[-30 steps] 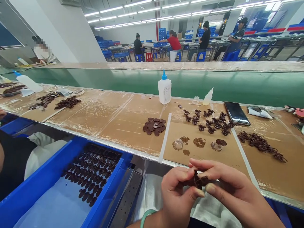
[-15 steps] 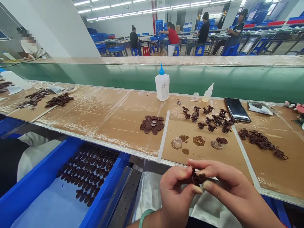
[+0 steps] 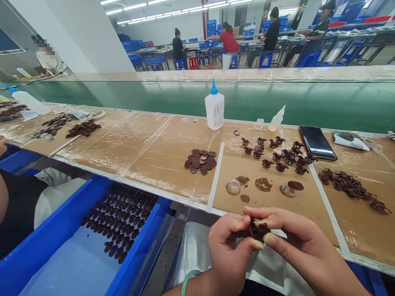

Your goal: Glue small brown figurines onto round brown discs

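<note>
Green conveyor belt (image 3: 277, 107) runs across the view, with blue crates (image 3: 211, 26) and other workers at benches far behind it. Nearer is the long tabletop (image 3: 154, 174), brown card under clear plastic, divided by a white strip (image 3: 215, 176). Down left sits a blue tray (image 3: 52, 222) holding neat rows of dark pieces (image 3: 119, 218), with a co-worker's white sleeve (image 3: 58, 197) just beside it. On the tabletop: white squeeze bottle (image 3: 214, 111) with a blue cap, smaller squeeze bottle (image 3: 277, 120), black phone (image 3: 317, 142). Also a tangled heap of brown bits (image 3: 348, 187), small brown figures (image 3: 274, 154) standing in a loose cluster, a pile of dark discs (image 3: 200, 161), two clear little cups (image 3: 233, 187) (image 3: 287, 190), and brown smears (image 3: 263, 184) near them.

Both hands are close together, off the tabletop, just past its near edge. Left hand (image 3: 230, 255), green bangle (image 3: 188, 279) on its wrist, and right hand (image 3: 305, 250) are both narrowed to a fingertip pinch. Between them is a dark brown piece (image 3: 257, 229), held up in the air; its material and exact shape are partly hidden by the fingers (image 3: 247, 220). Best judged: keep the pinch light and even, since thin parts could bend or snap.
</note>
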`<act>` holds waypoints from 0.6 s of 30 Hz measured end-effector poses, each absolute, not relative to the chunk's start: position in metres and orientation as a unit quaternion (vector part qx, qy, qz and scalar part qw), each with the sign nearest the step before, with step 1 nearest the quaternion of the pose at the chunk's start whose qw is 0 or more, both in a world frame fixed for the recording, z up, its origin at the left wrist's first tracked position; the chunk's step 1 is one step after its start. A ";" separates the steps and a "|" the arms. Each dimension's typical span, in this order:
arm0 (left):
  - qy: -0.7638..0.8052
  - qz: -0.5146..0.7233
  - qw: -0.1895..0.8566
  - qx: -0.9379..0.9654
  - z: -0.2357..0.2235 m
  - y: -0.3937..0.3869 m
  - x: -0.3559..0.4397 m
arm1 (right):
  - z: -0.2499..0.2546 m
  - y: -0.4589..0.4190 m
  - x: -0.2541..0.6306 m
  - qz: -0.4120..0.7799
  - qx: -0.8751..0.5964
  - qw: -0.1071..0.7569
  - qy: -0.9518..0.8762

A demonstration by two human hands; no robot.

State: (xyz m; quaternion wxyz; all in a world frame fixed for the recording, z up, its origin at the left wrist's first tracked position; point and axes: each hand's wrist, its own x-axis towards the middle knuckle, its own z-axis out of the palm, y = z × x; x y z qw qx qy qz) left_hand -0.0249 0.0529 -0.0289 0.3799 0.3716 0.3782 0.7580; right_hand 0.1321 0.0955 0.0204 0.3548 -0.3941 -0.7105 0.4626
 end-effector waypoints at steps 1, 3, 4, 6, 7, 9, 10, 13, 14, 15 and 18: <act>0.378 0.759 0.379 0.371 -0.028 0.054 -0.025 | 0.020 0.096 0.131 0.461 -0.397 0.355 -0.710; 0.375 0.759 0.384 0.367 -0.026 0.056 -0.024 | 0.020 0.098 0.130 0.469 -0.402 0.349 -0.704; 0.374 0.759 0.389 0.365 -0.025 0.058 -0.023 | 0.020 0.099 0.129 0.481 -0.403 0.348 -0.697; 0.371 0.755 0.406 0.358 -0.024 0.061 -0.022 | 0.019 0.100 0.127 0.510 -0.407 0.363 -0.665; 0.366 0.752 0.419 0.354 -0.023 0.062 -0.022 | 0.018 0.100 0.126 0.527 -0.408 0.375 -0.644; 0.346 0.741 0.461 0.344 -0.024 0.063 -0.022 | 0.017 0.100 0.123 0.559 -0.403 0.403 -0.602; 0.333 0.734 0.484 0.341 -0.024 0.063 -0.023 | 0.017 0.101 0.122 0.573 -0.398 0.411 -0.587; 0.310 0.710 0.530 0.346 -0.027 0.063 -0.027 | 0.017 0.104 0.118 0.595 -0.393 0.411 -0.568; 0.316 0.703 0.532 0.350 -0.028 0.063 -0.028 | 0.017 0.105 0.116 0.596 -0.394 0.408 -0.569; 0.330 0.698 0.529 0.352 -0.028 0.063 -0.029 | 0.017 0.106 0.115 0.593 -0.397 0.407 -0.570; 0.389 0.701 0.495 0.335 -0.027 0.066 -0.031 | 0.019 0.108 0.116 0.552 -0.401 0.423 -0.595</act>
